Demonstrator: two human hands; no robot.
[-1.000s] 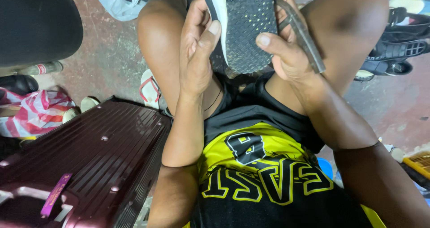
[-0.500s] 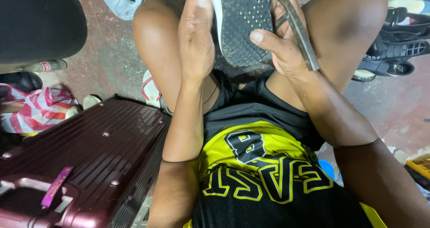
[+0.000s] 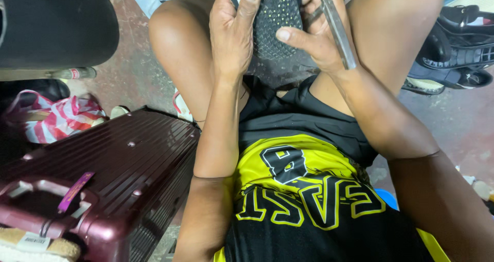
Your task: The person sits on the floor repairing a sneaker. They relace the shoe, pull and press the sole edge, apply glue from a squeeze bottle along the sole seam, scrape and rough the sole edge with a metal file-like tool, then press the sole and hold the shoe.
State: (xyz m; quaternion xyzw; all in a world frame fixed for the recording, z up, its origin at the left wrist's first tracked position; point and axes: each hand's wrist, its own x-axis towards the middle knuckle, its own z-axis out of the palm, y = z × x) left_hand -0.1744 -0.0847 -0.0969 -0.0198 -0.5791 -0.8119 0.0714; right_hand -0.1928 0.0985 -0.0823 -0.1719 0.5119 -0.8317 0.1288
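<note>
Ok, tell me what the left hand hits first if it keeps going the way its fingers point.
The left hand already lies against the shoe sole; its fingers point toward the frame's top edge, so anything beyond is out of view.

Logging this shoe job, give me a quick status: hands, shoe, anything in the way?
Left hand gripping shoe sole. Right hand on sole, holding metal tool. Nothing blocking.

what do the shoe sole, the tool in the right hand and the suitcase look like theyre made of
Shoe sole: likely rubber, matte dark with pale speckles and a moulded tread.
Tool in the right hand: apparently metal, a dull grey, worn bar.
Suitcase: probably hard plastic, a glossy maroon ribbed shell that catches highlights.
</note>
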